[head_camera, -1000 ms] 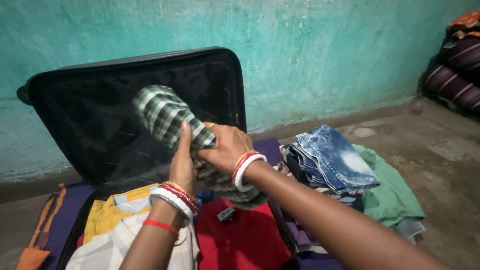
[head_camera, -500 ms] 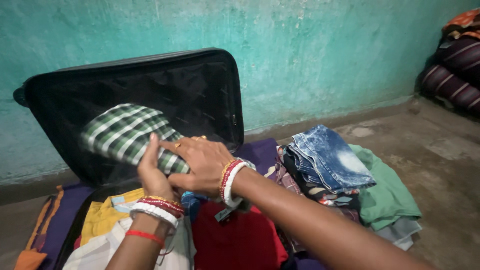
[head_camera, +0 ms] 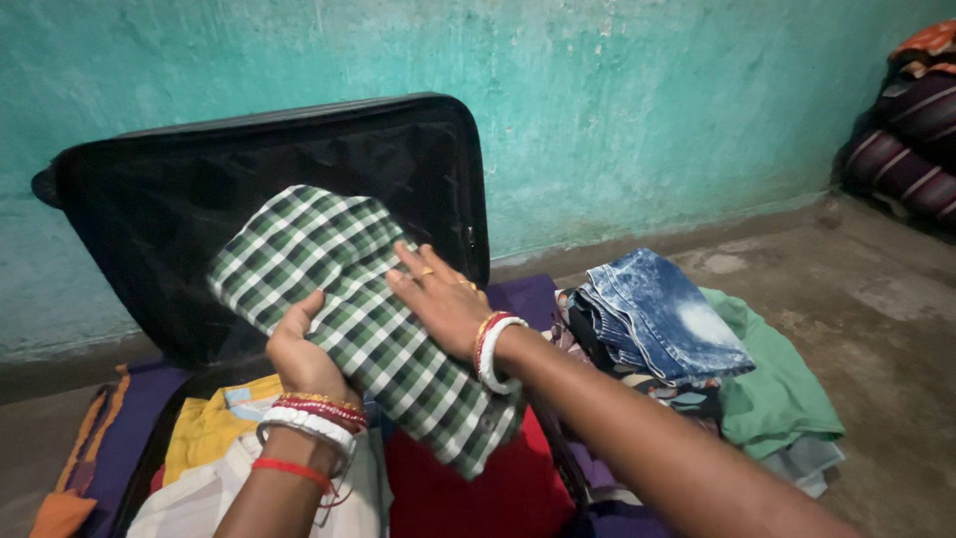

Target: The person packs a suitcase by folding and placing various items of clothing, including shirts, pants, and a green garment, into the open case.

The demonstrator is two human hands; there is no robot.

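A green and white checked shirt [head_camera: 339, 289], folded into a long flat shape, is held above an open black suitcase [head_camera: 159, 209]. My left hand [head_camera: 299, 354] supports it from below, thumb on its near edge. My right hand [head_camera: 443, 299] lies flat on top of it, fingers spread. Both wrists wear red, white and gold bangles. Inside the suitcase, under the shirt, lie a red garment [head_camera: 448, 493], a yellow one [head_camera: 204, 428] and a pale checked one [head_camera: 189, 498].
The suitcase lid stands upright against a teal wall [head_camera: 647, 110]. To the right lies a pile with folded faded blue jeans [head_camera: 662, 314] on a green garment [head_camera: 782, 394]. Rolled striped bedding [head_camera: 911, 149] sits at the far right. A purple cloth [head_camera: 129, 418] is under the suitcase.
The checked shirt has gone from a bunched roll to a flat fold. My right hand has moved from gripping it to resting flat on top; my left hand now holds it from beneath.
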